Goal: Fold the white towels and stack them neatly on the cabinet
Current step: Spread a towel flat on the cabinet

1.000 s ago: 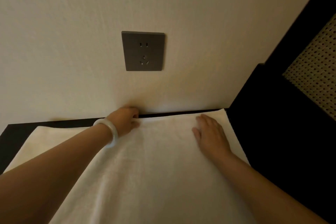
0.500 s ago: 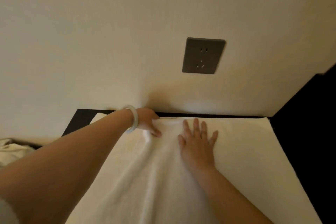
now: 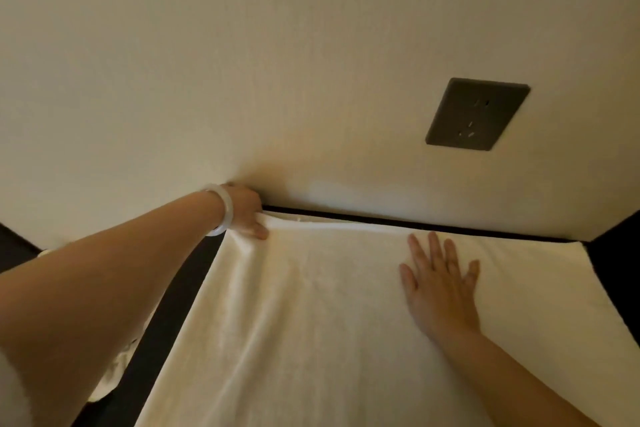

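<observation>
Plain cream wall (image 3: 173, 62) with a dark grey socket (image 3: 477, 114) up on the right, and pushed against it is a dark cabinet (image 3: 166, 315) with a white towel (image 3: 311, 322) spread over most of the top, far edge running right along the wall. The left hand (image 3: 246, 210), pale bracelet (image 3: 225, 211) on the wrist, is pinching the towel's far left corner and bunching it a bit, while the right hand (image 3: 440, 288) lies flat on the towel with fingers spread, further right. There's also some more white cloth (image 3: 110, 378) poking out under the left arm, off the cabinet's left edge, can't really tell what it is.
</observation>
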{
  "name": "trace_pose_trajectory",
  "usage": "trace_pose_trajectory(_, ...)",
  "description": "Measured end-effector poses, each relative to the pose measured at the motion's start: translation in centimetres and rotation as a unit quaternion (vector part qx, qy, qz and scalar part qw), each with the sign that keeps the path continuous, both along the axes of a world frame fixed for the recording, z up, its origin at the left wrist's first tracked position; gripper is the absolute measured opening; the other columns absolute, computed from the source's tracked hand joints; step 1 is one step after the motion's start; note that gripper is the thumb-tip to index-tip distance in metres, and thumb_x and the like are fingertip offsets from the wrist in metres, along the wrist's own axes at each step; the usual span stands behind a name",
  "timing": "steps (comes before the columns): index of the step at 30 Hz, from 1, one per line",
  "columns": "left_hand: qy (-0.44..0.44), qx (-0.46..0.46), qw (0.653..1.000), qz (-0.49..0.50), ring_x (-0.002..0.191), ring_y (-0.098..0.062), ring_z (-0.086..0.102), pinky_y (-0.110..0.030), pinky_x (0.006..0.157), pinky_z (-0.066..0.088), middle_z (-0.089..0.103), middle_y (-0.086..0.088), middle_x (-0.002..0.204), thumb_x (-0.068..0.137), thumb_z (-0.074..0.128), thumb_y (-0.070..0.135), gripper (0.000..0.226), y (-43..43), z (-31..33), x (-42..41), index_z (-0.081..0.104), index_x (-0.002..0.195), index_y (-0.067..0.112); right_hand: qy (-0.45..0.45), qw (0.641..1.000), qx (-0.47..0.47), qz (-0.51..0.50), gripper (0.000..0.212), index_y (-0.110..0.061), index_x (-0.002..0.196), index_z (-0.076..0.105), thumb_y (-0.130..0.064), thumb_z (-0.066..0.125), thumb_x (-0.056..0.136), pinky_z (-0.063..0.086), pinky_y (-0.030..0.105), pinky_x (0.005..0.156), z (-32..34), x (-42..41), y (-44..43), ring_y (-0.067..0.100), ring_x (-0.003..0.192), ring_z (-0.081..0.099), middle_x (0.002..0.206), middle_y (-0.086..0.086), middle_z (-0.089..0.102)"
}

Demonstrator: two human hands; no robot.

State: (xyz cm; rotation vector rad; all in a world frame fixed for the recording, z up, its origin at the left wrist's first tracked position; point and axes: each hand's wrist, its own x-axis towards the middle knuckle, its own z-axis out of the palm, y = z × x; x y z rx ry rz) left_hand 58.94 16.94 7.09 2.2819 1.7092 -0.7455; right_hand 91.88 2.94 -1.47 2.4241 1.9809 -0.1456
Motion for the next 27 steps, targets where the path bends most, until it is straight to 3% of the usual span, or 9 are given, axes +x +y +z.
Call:
trace_pose_trajectory(5,-0.104,0.109,0.985,0.089,0.109,-0.028,0.059,-0.038,0.092,0.048,0.063,-0.007,0.118,0.096,0.055,0.036,0.032,0.1,-1.8,-2.7,0.065,0.115,0.012,-0.001,1.000,-0.010,-0.004,0.060,-0.042,0.155,-0.004,-0.056,0.013,0.100,-0.004,0.059,0.119,0.3,-0.1,0.0,0.020,0.152,-0.009,0.166,-0.006,-0.008)
trace_pose_trajectory(8,-0.198,0.171,0.952,0.157,0.118,-0.036,0.053,-0.043,0.096,0.045,0.049,-0.015,0.135,0.097,0.053,0.020,0.036,-1.4,-3.5,-2.4,0.050,0.130,0.008,0.001,1.000,-0.011,-0.005,0.059,-0.043,0.155,-0.003,-0.056,0.014,0.100,-0.004,0.058,0.119,0.4,-0.1,0.1,0.020,0.152,-0.009,0.166,-0.006,-0.007)
trace_pose_trajectory(10,-0.168,0.275,0.932,0.164,0.117,-0.039,0.048,-0.047,0.094,0.044,0.043,-0.017,0.136,0.095,0.049,0.012,0.043,-3.4,-4.1,-1.6,0.042,0.138,0.011,0.005,1.000,-0.012,-0.006,0.059,-0.043,0.155,-0.002,-0.056,0.014,0.100,-0.005,0.057,0.119,0.4,0.0,0.1,0.019,0.152,-0.008,0.166,-0.006,-0.006)
trace_pose_trajectory(12,-0.113,0.340,0.929,0.092,0.121,-0.034,0.045,-0.044,0.098,0.038,0.045,-0.012,0.135,0.095,0.049,0.023,0.045,-6.4,-4.9,0.7,0.042,0.140,0.016,0.007,1.000,-0.011,-0.007,0.059,-0.042,0.155,-0.001,-0.056,0.015,0.100,-0.005,0.056,0.120,0.4,0.0,0.1,0.019,0.152,-0.007,0.166,-0.006,-0.005)
trace_pose_trajectory(15,-0.185,0.198,0.962,-0.010,0.150,-0.025,0.013,-0.054,0.117,0.006,0.016,0.000,0.163,0.100,0.026,0.053,0.059,-10.7,-7.7,4.0,0.019,0.155,0.032,0.009,1.000,-0.005,-0.005,0.059,-0.042,0.156,0.000,-0.056,0.015,0.100,-0.004,0.054,0.120,0.3,0.0,-0.1,0.018,0.152,-0.007,0.166,-0.007,-0.005)
trace_pose_trajectory(18,-0.141,0.159,0.974,0.081,0.150,-0.021,-0.018,-0.063,0.113,-0.011,-0.021,0.013,0.160,0.096,0.004,0.064,0.064,-10.3,-9.1,1.7,-0.012,0.153,0.040,0.003,1.000,-0.002,-0.003,0.059,-0.042,0.156,0.001,-0.055,0.016,0.101,-0.002,0.053,0.121,0.3,0.2,-0.1,0.018,0.152,-0.005,0.166,-0.007,-0.004)
trace_pose_trajectory(21,-0.144,0.151,0.954,0.215,0.151,-0.025,-0.012,-0.057,0.119,-0.005,-0.014,0.001,0.165,0.098,0.006,0.062,0.068,-9.6,-8.4,-2.0,-0.012,0.155,0.031,0.007,1.000,-0.001,-0.007,0.059,-0.043,0.156,0.001,-0.056,0.015,0.100,-0.002,0.054,0.121,0.3,0.1,-0.1,0.018,0.152,-0.004,0.166,-0.007,-0.003)
trace_pose_trajectory(23,-0.118,0.165,0.952,0.228,0.152,-0.029,-0.009,-0.053,0.121,-0.003,-0.008,-0.008,0.165,0.099,0.009,0.059,0.071,-9.4,-7.6,-2.3,-0.008,0.157,0.021,0.003,1.000,-0.005,-0.006,0.059,-0.043,0.155,0.000,-0.056,0.013,0.099,-0.002,0.054,0.121,0.2,0.1,0.0,0.018,0.152,-0.005,0.166,-0.007,-0.004)
trace_pose_trajectory(27,-0.138,0.223,0.964,0.038,0.152,-0.029,-0.007,-0.051,0.119,-0.007,-0.004,-0.009,0.165,0.103,0.013,0.051,0.065,-10.0,-7.0,2.3,-0.002,0.157,0.019,-0.008,0.999,-0.031,-0.020,0.058,-0.039,0.156,0.000,-0.052,0.015,0.102,-0.001,0.057,0.120,0.8,-0.3,0.1,0.021,0.152,-0.006,0.166,-0.004,-0.005)
